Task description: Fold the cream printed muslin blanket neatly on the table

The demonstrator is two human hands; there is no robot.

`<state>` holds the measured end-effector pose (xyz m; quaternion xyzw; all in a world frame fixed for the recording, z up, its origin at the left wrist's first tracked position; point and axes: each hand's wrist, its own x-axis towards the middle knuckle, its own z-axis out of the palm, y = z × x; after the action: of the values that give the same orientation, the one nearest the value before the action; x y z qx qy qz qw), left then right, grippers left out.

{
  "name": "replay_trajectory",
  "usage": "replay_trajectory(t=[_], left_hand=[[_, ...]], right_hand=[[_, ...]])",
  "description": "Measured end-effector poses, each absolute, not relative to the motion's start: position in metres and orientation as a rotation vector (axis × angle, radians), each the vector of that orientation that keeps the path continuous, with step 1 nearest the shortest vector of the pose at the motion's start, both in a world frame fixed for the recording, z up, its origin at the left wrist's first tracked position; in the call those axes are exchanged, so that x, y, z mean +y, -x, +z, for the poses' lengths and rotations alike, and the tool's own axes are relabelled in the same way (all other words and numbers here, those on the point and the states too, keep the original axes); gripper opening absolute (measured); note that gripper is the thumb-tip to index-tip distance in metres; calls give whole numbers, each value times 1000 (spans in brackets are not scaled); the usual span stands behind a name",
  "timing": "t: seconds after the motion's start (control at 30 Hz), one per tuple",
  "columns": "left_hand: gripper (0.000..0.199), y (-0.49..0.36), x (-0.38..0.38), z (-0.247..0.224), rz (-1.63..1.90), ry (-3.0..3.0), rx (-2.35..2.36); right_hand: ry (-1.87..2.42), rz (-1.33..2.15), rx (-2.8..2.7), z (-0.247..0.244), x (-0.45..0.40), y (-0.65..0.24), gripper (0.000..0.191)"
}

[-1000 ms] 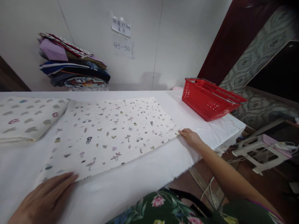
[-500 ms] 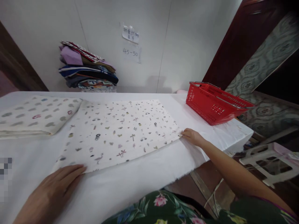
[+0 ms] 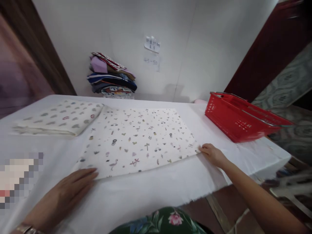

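Observation:
A white cloth with small printed palms and flamingos (image 3: 141,139) lies spread flat on the white-covered table (image 3: 156,191). At its near left corner rests my left hand (image 3: 70,188), palm down, its fingers lying together on the cloth's edge. My right hand (image 3: 212,154) pinches the near right corner between thumb and fingers. Beside the printed cloth on the left is a folded cream cloth with grey spots (image 3: 60,117), partly touching it; neither hand is on it.
A red plastic basket (image 3: 241,118) stands at the table's right end. Folded fabrics (image 3: 110,76) are piled at the back left near the wall, which bears paper notes (image 3: 152,44). A pale stool (image 3: 292,191) is at the lower right, beyond the table.
The camera view has turned left, so the table, cloths and basket appear further right. Both hands keep their places at the cloth's near corners.

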<state>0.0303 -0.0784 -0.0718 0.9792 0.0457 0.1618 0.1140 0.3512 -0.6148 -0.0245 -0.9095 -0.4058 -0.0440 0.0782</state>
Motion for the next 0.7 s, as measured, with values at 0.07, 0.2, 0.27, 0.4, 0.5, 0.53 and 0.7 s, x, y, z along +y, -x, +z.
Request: replay_trajectory(t=[0.07, 0.2, 0.27, 0.4, 0.5, 0.53, 0.7], left_hand=[[40, -32, -81, -57, 433, -2800, 254], [44, -56, -71, -30, 440, -2749, 573], [47, -79, -61, -22, 462, -2784, 664], [53, -132, -45, -19, 422, -2913, 625], [63, -159, -37, -31, 288, -3008, 583], [66, -163, -33, -37, 230, -3015, 615], [69, -161, -18, -61, 115, -2979, 732]], right_hand=[[2677, -29, -1110, -24, -615, -357, 32], [2560, 15, -729, -21, -595, -383, 34], [2576, -20, -568, -19, -574, -400, 31], [2764, 46, -406, -22, -532, -429, 34], [2891, -32, -369, -28, -516, -441, 32], [2913, -61, -366, -31, -514, -442, 30], [2880, -107, -369, -36, -516, -444, 28]])
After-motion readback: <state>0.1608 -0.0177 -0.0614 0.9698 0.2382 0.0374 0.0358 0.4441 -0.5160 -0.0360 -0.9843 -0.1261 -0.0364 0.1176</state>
